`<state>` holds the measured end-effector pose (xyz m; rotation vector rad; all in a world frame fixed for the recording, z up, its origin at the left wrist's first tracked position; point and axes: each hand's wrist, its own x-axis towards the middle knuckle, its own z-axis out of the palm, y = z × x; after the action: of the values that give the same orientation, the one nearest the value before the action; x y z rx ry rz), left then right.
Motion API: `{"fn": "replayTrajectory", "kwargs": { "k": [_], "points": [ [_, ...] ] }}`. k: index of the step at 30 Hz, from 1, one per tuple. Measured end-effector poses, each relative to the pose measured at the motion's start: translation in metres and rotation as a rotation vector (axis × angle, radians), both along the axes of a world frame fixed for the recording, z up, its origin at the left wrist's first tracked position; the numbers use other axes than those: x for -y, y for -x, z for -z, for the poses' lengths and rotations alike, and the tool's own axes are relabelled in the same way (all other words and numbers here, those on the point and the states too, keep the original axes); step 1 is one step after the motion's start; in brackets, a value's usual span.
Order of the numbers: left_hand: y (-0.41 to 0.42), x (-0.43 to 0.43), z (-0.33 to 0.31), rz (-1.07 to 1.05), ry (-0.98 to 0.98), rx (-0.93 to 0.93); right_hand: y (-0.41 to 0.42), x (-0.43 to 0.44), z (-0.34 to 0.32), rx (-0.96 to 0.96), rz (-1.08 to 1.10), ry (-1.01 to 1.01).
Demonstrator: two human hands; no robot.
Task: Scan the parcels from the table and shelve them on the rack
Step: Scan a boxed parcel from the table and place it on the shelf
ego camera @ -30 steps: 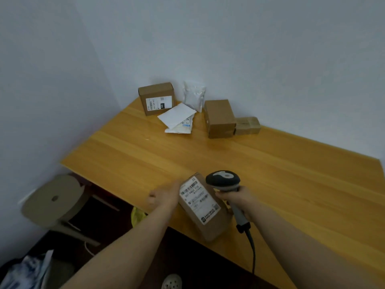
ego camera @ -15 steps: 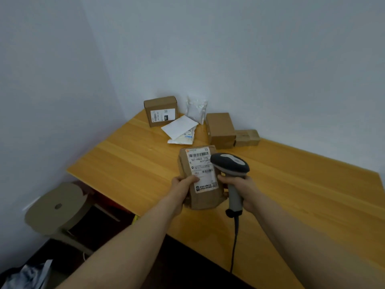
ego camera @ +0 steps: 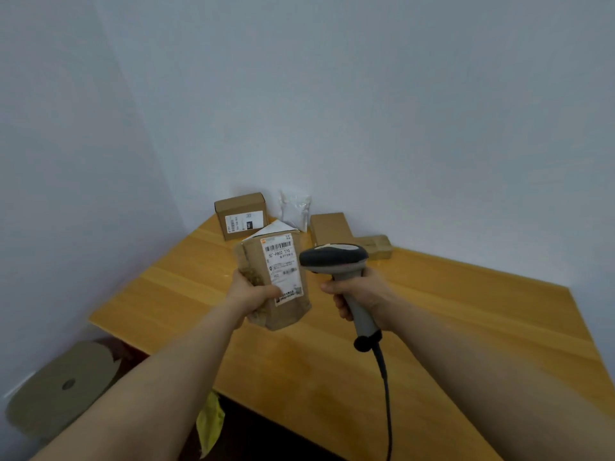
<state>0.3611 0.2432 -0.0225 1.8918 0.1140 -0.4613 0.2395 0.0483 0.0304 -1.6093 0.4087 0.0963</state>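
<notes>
Two hands work above the near half of the table. The left hand (ego camera: 250, 294) grips a brown paper parcel (ego camera: 283, 311) by its lower left side, thumb laid across the front and the other fingers curled behind it. The parcel is held clear of the wood. Its long axis stands close to upright, the top end tipped slightly away, and its white label (ego camera: 283, 266) faces the camera with the barcode at the upper end.

The right hand (ego camera: 361, 294) is clamped around the grey handle of a barcode scanner (ego camera: 332, 257). The scanner's dark head sits just beside the parcel's right edge with its nose turned left toward the label. The handle slants down and right, and a black cable (ego camera: 386, 397) hangs from its base.

The table (ego camera: 449, 327) is a warm yellow wood with long plank seams, pushed into a corner of plain pale walls. More parcels sit at that far corner: a labelled cardboard box (ego camera: 240, 211), a clear plastic bag (ego camera: 295, 209), a white envelope (ego camera: 270, 228) partly behind the held parcel, a flat brown box (ego camera: 329, 227) and a small carton (ego camera: 377, 246). A round stool (ego camera: 63, 384) stands below the table's left edge, with something yellow (ego camera: 208, 422) under the near edge.
</notes>
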Motion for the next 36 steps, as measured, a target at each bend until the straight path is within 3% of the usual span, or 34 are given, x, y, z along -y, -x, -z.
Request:
{"fn": "replayTrajectory", "kwargs": {
  "k": [36],
  "points": [
    [-0.010,-0.009,0.005,-0.017,-0.030,-0.031,-0.014,-0.007,-0.008,-0.040,-0.014,-0.071]
  ]
}}
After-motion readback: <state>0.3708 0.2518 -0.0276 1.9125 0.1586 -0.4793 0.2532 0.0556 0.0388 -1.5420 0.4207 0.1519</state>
